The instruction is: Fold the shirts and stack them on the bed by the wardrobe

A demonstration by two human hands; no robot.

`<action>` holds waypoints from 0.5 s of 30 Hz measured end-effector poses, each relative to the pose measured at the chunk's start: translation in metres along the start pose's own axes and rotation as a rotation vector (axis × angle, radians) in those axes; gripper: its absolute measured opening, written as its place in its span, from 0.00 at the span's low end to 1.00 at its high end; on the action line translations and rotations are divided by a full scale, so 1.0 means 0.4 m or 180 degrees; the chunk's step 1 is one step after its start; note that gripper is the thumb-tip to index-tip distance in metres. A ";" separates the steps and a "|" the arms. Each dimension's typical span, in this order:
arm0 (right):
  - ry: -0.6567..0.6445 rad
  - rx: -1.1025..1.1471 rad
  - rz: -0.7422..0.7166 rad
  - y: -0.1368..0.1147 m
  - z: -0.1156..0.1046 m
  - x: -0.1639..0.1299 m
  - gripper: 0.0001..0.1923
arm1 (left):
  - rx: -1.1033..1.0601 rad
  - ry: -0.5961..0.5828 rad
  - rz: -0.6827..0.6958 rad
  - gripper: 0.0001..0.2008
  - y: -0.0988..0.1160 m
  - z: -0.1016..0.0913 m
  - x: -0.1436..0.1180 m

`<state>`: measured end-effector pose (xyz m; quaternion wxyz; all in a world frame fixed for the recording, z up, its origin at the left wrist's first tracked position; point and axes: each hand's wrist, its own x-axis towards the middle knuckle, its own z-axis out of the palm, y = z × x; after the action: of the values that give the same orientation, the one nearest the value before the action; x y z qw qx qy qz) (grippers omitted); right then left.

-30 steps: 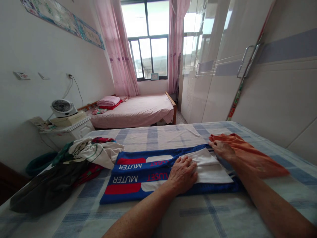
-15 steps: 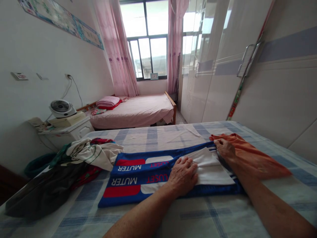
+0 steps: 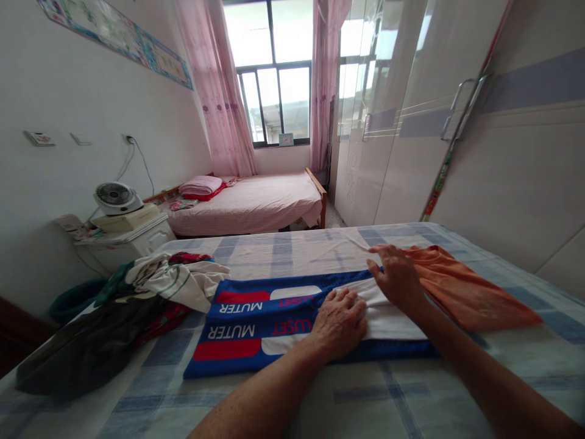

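Observation:
A blue jersey (image 3: pixel 242 322) with red and white panels and upside-down lettering lies folded lengthwise on the bed. Flat on its middle rests my left hand (image 3: pixel 340 322), fingers stretched out, beside a white part of the cloth. My right hand (image 3: pixel 397 275) is over the jersey's far right end, thumb and fingers apart, with nothing seen between them. It hides part of the white cloth and the striped edge. Close behind the right hand is an orange garment (image 3: pixel 475 292), spread on the bedsheet.
A heap of clothes, with a cream garment (image 3: pixel 176 277) and a dark one (image 3: pixel 86 347), lies at the left of the checked bedsheet (image 3: pixel 365 402). Farther off stand a pink bed (image 3: pixel 256 204), a fan (image 3: pixel 117 198) on a cabinet, and a wardrobe (image 3: pixel 402 158) along the right.
My right hand has let go of the jersey's far right edge and moved left, its fingers spreading. My left hand stays on the jersey.

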<state>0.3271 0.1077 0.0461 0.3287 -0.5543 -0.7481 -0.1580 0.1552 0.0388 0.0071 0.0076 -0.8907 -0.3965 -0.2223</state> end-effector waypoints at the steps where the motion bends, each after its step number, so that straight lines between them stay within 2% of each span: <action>1: -0.0002 0.0063 -0.0128 -0.018 0.001 -0.004 0.13 | -0.0011 0.0010 0.0002 0.12 0.000 0.001 0.000; 3: -0.0142 0.0276 -0.0325 -0.040 0.016 -0.019 0.12 | -0.0027 0.0044 -0.0002 0.13 -0.001 0.005 0.001; 7: -0.0757 0.0444 -0.0660 -0.035 0.081 -0.062 0.14 | 0.0000 0.0106 -0.0013 0.16 -0.005 0.020 0.002; 11: -0.1131 -0.0060 -0.1028 -0.006 0.128 -0.088 0.17 | 0.0012 0.0095 -0.0036 0.18 -0.005 0.026 0.002; 15: -0.1258 -0.0481 -0.0876 0.020 0.125 -0.086 0.17 | -0.0011 0.0074 -0.0054 0.17 -0.003 0.018 0.000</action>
<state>0.3246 0.1155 -0.0146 0.1092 -0.4903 -0.8524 -0.1453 0.1572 0.0413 0.0004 0.0087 -0.8846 -0.4035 -0.2334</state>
